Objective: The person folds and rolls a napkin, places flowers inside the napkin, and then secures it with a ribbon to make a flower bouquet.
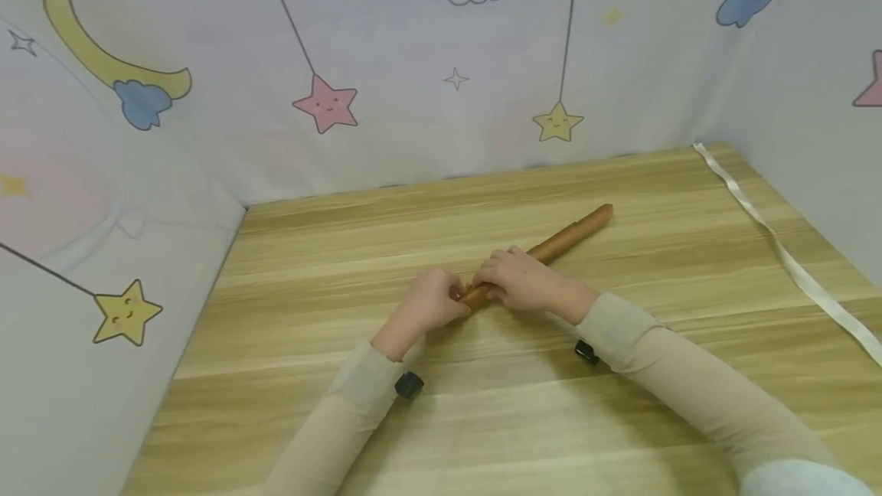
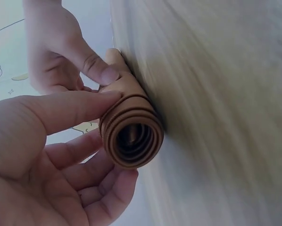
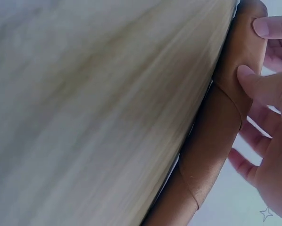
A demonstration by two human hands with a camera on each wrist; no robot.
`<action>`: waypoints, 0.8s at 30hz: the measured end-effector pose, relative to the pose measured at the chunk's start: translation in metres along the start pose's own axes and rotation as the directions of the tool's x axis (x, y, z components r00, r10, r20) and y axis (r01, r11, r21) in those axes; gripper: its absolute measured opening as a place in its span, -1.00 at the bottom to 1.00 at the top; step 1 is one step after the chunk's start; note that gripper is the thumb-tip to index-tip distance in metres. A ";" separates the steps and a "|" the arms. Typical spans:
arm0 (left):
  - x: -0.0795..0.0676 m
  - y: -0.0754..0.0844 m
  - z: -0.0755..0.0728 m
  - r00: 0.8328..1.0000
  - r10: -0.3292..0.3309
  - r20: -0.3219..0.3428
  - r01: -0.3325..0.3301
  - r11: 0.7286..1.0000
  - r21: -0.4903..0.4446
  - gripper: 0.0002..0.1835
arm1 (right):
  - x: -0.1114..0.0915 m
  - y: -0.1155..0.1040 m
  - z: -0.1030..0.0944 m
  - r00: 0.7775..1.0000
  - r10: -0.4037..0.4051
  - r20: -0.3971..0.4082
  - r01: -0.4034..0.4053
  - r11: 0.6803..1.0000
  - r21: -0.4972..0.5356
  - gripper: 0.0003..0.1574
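Observation:
A brown leather-like sheet (image 1: pixel 570 240), wound into a long narrow roll, lies slantwise on the wooden table. My left hand (image 1: pixel 429 303) holds its near end between thumb and fingers. In the left wrist view the roll's open end (image 2: pixel 134 141) shows several wound layers around a hollow middle. A little farther along, my right hand (image 1: pixel 520 279) grips the roll, thumb on the near side and fingers over the far side. Slanting overlap edges cross the brown roll (image 3: pixel 209 141) in the right wrist view. The far end points to the back right, untouched.
A white ribbon-like strip (image 1: pixel 792 259) runs along the right side of the wooden table (image 1: pixel 331 243). Behind and to the left hangs a pale curtain (image 1: pixel 400 44) printed with stars and moons. Each wrist carries a small black device (image 1: pixel 409 386).

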State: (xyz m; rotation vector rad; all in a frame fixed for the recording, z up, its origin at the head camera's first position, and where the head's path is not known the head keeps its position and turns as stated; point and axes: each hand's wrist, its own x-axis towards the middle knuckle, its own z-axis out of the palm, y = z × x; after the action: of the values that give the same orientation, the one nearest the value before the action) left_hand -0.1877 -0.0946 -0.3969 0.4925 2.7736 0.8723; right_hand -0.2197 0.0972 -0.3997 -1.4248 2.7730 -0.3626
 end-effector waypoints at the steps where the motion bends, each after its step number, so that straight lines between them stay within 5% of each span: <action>1: 0.000 0.000 0.000 1.000 0.001 0.000 -0.001 1.000 -0.005 -0.87 | 0.000 0.000 0.000 1.000 -0.007 -0.006 0.008 1.000 0.005 -0.69; 7: 0.000 -0.003 -0.005 0.998 -0.014 0.054 0.019 0.995 -0.094 -0.82 | 0.000 0.001 0.003 0.998 -0.060 -0.036 0.061 0.998 0.005 -0.63; 14: 0.004 -0.006 -0.010 0.986 -0.102 0.130 0.123 0.980 -0.159 -0.82 | 0.001 0.000 0.001 0.997 -0.069 -0.027 0.069 0.998 0.002 -0.65; 24: 0.001 0.004 -0.001 0.992 -0.095 0.086 0.108 0.979 -0.174 -0.64 | -0.001 -0.002 0.000 0.998 -0.063 0.015 0.061 0.989 0.135 -0.66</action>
State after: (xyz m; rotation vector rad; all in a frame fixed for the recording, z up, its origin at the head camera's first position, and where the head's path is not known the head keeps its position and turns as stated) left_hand -0.1877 -0.0919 -0.3944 0.3429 2.5950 1.0417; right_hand -0.2175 0.0971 -0.3995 -1.4771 2.6370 -0.5230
